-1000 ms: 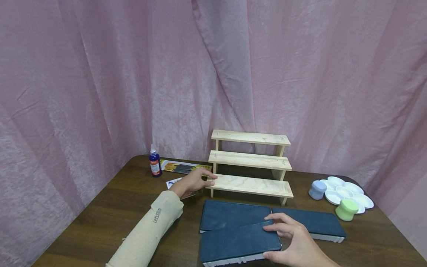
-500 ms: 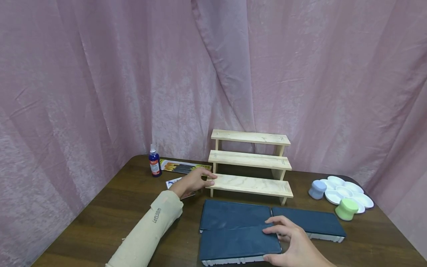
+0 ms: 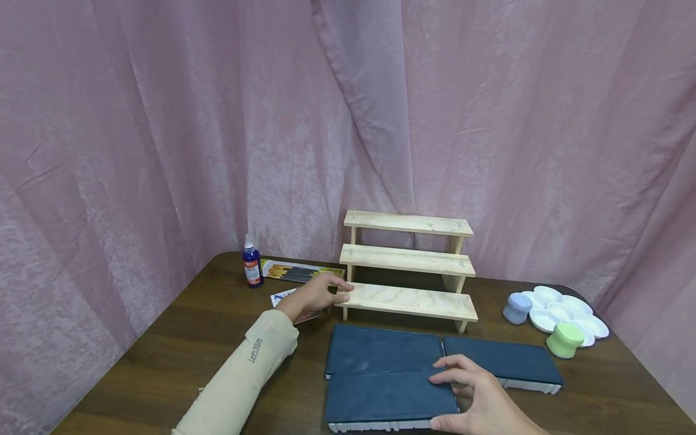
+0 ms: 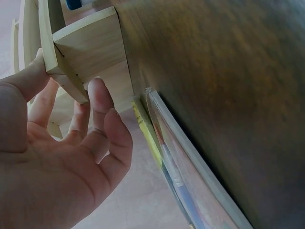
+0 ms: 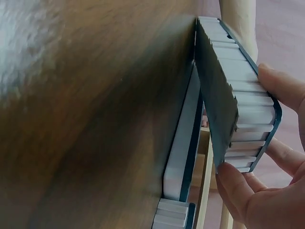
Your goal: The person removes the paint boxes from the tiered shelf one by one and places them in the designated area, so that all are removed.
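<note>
In the head view my left hand pinches the left end of the lowest board of a pale three-step wooden stand. The left wrist view shows the thumb on one face of that board and fingers at the other. My right hand grips the right end of a long dark-blue-topped box with white ribbed sides. From the right wrist, this box appears tilted, one end at the table and the held end raised. A similar blue-topped box lies behind it, close to the stand's front.
Another blue-topped box lies to the right. A white flower-shaped paint palette stands at right with blue and green waisted pots. At left are a blue bottle, a brush pack and a printed packet.
The right end of the held box has lowered slightly, so its far edge now runs nearly along the box behind. My left hand and the stand have stayed put.
</note>
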Tool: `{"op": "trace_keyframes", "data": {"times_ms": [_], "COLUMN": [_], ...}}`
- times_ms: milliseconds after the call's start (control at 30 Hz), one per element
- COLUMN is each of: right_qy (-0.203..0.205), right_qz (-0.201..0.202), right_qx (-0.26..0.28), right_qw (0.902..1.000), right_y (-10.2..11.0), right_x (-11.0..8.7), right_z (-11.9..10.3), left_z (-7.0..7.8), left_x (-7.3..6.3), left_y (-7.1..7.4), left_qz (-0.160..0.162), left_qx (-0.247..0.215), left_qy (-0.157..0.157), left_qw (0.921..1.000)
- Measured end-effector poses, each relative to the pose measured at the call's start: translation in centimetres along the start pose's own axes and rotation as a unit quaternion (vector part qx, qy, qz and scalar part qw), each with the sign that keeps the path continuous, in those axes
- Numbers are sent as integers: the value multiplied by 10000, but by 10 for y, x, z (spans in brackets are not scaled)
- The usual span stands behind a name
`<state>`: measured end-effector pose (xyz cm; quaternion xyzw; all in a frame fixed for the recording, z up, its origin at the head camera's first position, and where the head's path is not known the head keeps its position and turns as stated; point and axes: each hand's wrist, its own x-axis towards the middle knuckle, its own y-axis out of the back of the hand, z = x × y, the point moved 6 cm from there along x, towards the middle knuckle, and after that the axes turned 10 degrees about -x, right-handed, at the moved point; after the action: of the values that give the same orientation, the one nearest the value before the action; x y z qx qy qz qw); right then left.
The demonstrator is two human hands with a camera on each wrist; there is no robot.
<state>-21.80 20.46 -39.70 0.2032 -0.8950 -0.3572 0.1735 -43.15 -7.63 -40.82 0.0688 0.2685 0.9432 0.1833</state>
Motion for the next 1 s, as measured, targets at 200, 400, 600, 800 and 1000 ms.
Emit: {"op": "trace_keyframes", "data": {"times_ms": [200,400,600,800,1000], "right_qy": [-331,-448,-597,-467,-299], "right_qz": [-51,-74,-167,-220,-220], "right_qx": [-28,-42,-99,-270,-164], "right_qw": [9994,9990,9980,9983,9992], "right_y": [0,-3,-7,-11,-12], "right_x": [0,1,3,1,1], "right_z": [3,6,10,13,12], "left_z": [2,0,1,-2,-3], "left_x": [0,1,0,-1,0], "left_y": [0,1,1,0,-1], "left_qz": [-13,-75,-33,-60,-74], "left_qx": [20,33,36,-45,-62], "left_qy": [0,29,-23,-29,2], "left_qw": [10000,10000,10000,10000,10000]}}
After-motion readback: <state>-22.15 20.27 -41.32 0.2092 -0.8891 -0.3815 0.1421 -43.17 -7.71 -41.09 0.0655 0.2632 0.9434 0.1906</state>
